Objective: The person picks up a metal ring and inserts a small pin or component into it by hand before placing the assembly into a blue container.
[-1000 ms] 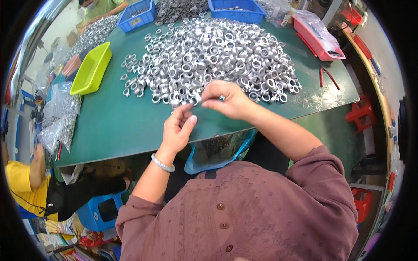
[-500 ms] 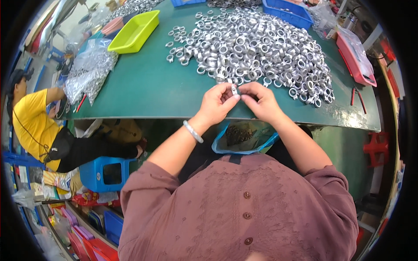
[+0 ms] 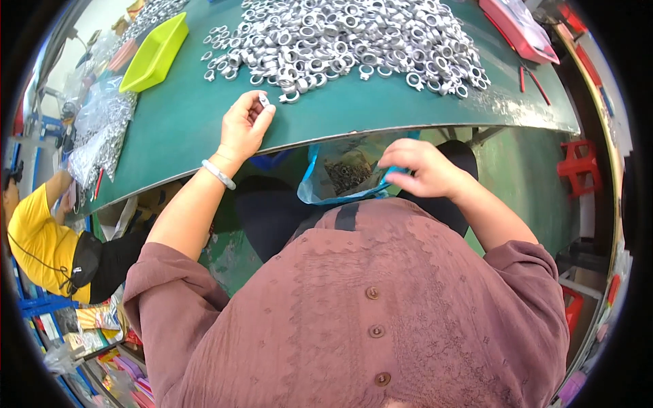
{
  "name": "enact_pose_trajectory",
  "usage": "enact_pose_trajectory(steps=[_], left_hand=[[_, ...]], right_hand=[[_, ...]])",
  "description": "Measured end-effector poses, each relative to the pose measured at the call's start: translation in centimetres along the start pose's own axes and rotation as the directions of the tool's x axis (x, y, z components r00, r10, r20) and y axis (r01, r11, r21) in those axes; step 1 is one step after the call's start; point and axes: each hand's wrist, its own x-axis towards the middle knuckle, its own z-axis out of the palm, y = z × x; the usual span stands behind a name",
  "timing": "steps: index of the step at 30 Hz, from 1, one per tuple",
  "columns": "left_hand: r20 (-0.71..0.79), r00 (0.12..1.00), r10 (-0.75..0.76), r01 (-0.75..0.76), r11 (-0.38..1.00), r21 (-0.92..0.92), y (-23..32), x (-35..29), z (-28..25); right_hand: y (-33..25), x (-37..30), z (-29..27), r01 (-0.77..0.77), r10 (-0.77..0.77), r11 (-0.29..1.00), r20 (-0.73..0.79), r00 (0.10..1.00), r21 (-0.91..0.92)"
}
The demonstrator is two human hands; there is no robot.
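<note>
my left hand (image 3: 242,128) is near the front edge of the table (image 3: 180,132), thumb and fingertips pinched on a small silvery part (image 3: 264,100), most of it hidden by the fingers. loose rings (image 3: 290,98) lie just beyond, at the near fringe of the big pile (image 3: 340,41). my right hand (image 3: 427,171) is at the right side of the blue bag (image 3: 309,192), thumb and fingers a little apart, nothing seen between them; whether they touch the plastic, i cannot tell. dark bits (image 3: 348,177) lie inside the bag. handling, as i judge it: keep the left pinch light and high on the part so its face stays in sight; let the right fingers in clear of the bag's rim, which looks floppy and apt to snag; lift few bits at a time; keep the left wrist off the loose rings.
</note>
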Motion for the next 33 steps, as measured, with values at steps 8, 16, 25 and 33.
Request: enact_pose_trajectory(steps=[8,16,25,33], left_hand=[[-0.050,0.991,0.120,-0.108,0.973,0.204,0.2,-0.2,0.4],[-0.087,0.981,0.174,-0.114,0.877,0.467,0.5,-0.3,0.6],[-0.030,0.976,0.215,-0.141,0.734,0.665,1.7,0.5,1.2],[-0.053,0.997,0.061,-0.006,0.711,0.703,1.2,0.2,1.0]], right_hand=[[5.4,-3.5,4.0,-0.308,0.366,0.741,-0.026,0.930,-0.597],[5.0,-4.7,3.1,-0.304,0.257,0.873,-0.170,0.951,-0.381],[10.2,-20.0,-5.6,-0.482,0.373,0.823,-0.354,0.858,-0.300],[15.1,-36.7,7.4,-0.912,0.730,0.395,0.640,0.239,-0.110]])
